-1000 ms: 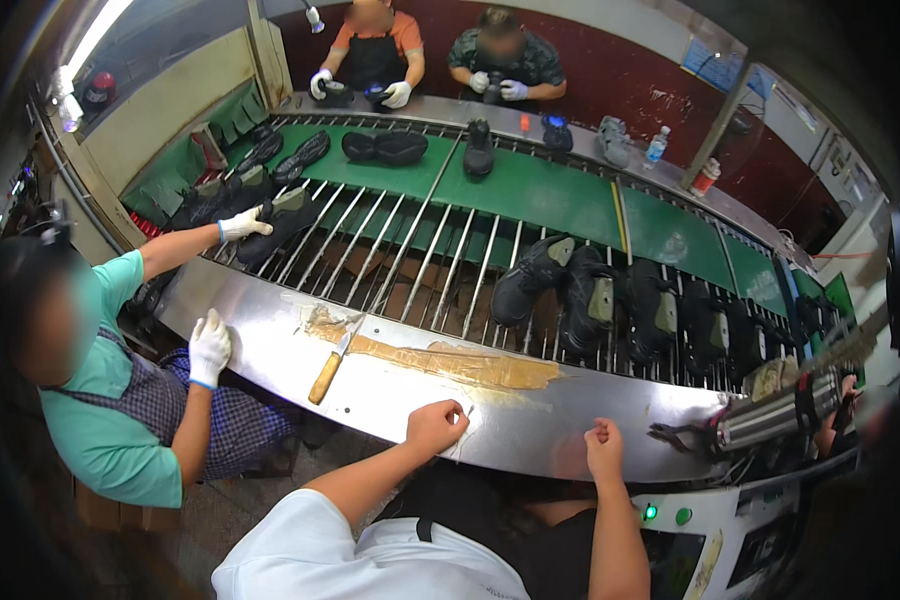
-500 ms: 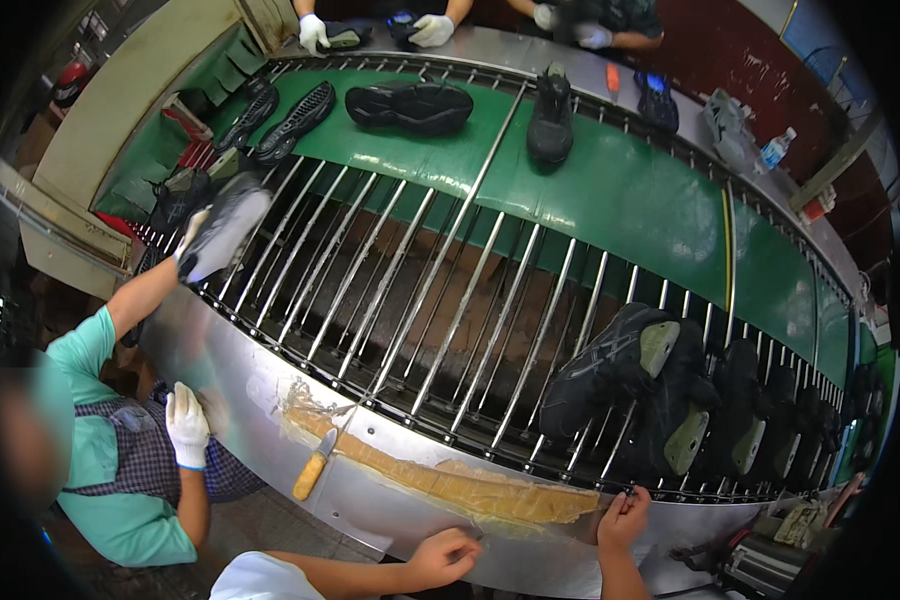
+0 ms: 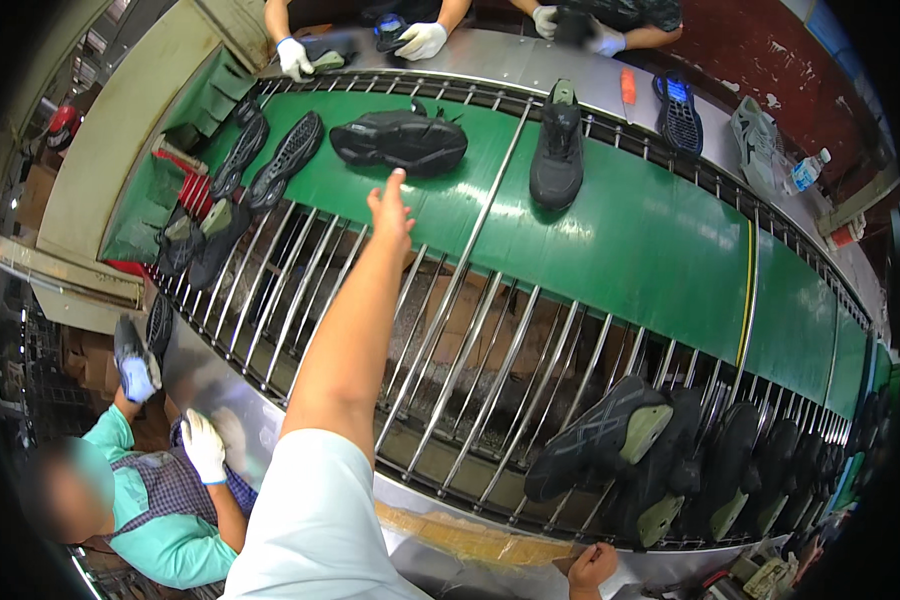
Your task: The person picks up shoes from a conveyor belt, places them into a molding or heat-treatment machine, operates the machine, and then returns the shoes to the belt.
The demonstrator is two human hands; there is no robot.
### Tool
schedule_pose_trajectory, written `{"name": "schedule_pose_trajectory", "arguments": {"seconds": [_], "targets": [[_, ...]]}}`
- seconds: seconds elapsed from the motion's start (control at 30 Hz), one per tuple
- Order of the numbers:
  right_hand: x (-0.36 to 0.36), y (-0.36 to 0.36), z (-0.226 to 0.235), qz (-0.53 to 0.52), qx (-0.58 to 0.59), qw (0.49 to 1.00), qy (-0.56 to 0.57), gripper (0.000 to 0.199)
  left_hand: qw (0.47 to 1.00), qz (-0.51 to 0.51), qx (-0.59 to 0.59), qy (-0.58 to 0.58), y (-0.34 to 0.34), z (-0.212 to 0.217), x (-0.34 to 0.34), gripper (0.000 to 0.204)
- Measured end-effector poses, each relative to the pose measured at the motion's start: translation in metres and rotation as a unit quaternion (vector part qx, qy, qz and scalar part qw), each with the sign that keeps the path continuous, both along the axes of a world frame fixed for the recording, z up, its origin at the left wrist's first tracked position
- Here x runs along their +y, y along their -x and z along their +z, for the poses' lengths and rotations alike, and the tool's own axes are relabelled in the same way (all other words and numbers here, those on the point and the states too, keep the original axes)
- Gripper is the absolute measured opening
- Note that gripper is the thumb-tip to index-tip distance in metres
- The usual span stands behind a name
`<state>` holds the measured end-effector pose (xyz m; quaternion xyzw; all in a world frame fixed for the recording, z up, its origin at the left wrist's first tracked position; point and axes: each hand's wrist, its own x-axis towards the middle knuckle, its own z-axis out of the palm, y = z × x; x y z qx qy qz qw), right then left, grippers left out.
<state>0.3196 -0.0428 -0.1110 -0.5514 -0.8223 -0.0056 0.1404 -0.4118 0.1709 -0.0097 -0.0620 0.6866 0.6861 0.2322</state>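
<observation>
My left hand reaches far over the conveyor, empty, its fingers stretched out. The fingertips are just short of a black shoe lying on its side on the green belt. To the right of that shoe, another black shoe stands with its toe toward me. My right hand is closed, fingers curled, by the near metal edge; whether anything is in it is hidden. Close by, a row of black shoes with olive patches rests on the metal rods.
Black soles lie at the belt's left end. At left, a co-worker in green holds a shoe. Gloved co-workers handle shoe parts across the conveyor. A blue-marked sole, an orange-handled tool and a bottle sit on the far ledge.
My left hand has swung from the near ledge out over the belt. My right hand has dropped lower, off the rail. The left co-worker has drawn a shoe back from the conveyor.
</observation>
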Motion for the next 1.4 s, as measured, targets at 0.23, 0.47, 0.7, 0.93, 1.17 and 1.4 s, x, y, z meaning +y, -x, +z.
{"name": "schedule_pose_trajectory", "arguments": {"seconds": [0.23,0.47,0.7,0.93,1.17,1.4], "targets": [[0.013,0.015,0.048,-0.073,-0.085,0.946,0.303,0.029,0.998,0.033,-0.03,0.052,0.11,-0.008,0.062,0.132],[0.002,0.031,0.057,0.002,-0.065,0.991,0.117,0.012,0.988,0.005,-0.107,0.113,0.119,0.002,0.098,0.131],[0.0,0.027,0.051,-0.041,-0.088,0.967,0.237,0.015,0.981,-0.109,-0.147,0.06,0.095,-0.019,0.021,0.112],[0.014,0.041,0.057,0.026,0.089,0.992,0.081,0.006,0.951,-0.212,-0.225,0.026,-0.062,0.042,-0.098,0.073],[0.022,0.047,0.068,0.016,0.152,0.983,0.1,0.007,0.899,-0.294,-0.312,-0.095,-0.204,0.054,-0.251,0.083],[0.015,0.049,0.073,-0.02,0.152,0.985,0.082,0.008,0.759,-0.373,-0.489,-0.215,-0.369,0.099,-0.322,0.08]]}}
